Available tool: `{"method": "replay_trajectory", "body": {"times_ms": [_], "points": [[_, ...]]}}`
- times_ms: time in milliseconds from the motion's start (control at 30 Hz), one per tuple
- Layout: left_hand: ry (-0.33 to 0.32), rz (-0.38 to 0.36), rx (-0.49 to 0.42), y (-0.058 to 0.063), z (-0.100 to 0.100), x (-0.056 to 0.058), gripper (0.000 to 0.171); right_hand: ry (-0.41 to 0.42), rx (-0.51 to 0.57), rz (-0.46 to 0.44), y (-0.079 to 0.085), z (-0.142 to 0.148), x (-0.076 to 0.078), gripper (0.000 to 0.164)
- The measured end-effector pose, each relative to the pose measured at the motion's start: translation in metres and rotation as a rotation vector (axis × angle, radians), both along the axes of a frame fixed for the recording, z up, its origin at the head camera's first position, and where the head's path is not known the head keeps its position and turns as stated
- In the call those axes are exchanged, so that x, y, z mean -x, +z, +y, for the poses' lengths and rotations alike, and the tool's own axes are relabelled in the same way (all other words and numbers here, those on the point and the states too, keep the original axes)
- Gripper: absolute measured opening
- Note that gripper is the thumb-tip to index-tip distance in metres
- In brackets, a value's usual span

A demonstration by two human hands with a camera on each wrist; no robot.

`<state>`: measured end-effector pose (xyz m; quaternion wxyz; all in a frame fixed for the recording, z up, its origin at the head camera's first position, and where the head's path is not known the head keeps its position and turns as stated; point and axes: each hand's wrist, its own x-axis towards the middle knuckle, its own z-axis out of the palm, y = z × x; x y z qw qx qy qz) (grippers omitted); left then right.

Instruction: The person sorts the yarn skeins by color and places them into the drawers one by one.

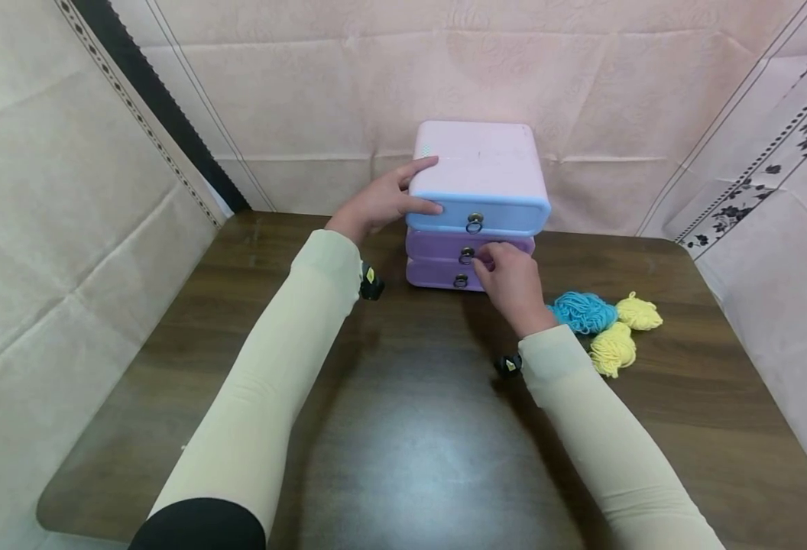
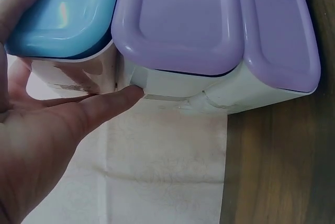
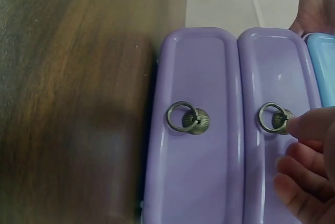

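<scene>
A small drawer box point(image 1: 475, 156) with a pink top stands at the table's far edge. Its blue top drawer point(image 1: 507, 214) juts out slightly above two purple drawers. My left hand point(image 1: 403, 195) rests against the box's upper left corner, fingers straight on the top and thumb point(image 2: 104, 106) along the white side. My right hand point(image 1: 489, 263) pinches the ring handle point(image 3: 275, 118) of the middle purple drawer point(image 3: 272, 67). The bottom drawer's ring point(image 3: 186, 118) hangs free.
One blue yarn ball point(image 1: 584, 312) and two yellow ones point(image 1: 639, 312) point(image 1: 612, 347) lie on the dark wooden table point(image 1: 403, 443), right of my right wrist. Cloth-covered walls close in on the left, back and right.
</scene>
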<state>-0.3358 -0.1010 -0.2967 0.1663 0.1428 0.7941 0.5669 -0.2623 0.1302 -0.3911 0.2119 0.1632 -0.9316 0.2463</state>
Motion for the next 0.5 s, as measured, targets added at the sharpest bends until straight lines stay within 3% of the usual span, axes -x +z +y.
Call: {"method": "replay_trajectory", "body": {"times_ms": [133, 267, 500], "points": [[0.006, 0.000, 0.023, 0.003, 0.000, -0.002, 0.092, -0.019, -0.016, -0.018, -0.003, -0.003, 0.002, 0.020], [0.002, -0.005, 0.031, 0.012, 0.001, -0.012, 0.090, -0.031, -0.020, -0.011, -0.006, -0.006, 0.005, 0.022], [0.002, -0.022, 0.029, 0.017, 0.001, -0.018, 0.088, -0.062, -0.012, 0.040, -0.012, -0.012, 0.007, 0.022]]}}
